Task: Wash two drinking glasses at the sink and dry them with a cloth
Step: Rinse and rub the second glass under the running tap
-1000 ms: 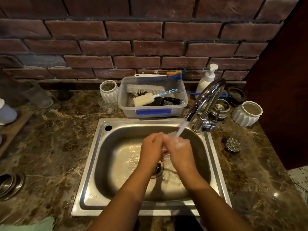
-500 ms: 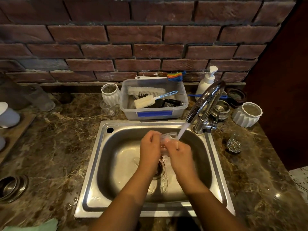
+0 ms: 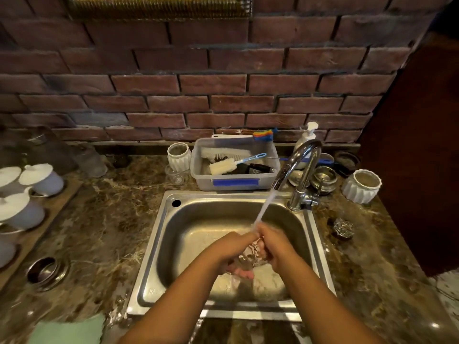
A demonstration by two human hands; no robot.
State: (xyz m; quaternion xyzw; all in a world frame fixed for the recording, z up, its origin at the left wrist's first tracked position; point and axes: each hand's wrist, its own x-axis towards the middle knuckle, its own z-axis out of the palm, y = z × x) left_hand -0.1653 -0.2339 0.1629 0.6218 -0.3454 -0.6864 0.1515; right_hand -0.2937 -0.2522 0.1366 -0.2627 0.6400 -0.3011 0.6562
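Glass [image 3: 251,255], half hidden, held by curled fingers [image 3: 242,272] of left hand [image 3: 231,249] and right hand [image 3: 273,245].

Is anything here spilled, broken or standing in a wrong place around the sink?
Nothing serious. The left hand and right hand hold a glass under the tap stream, over the sink. The other glass stands upright on the counter to its right. Only some water glistens by the sink's front left corner.
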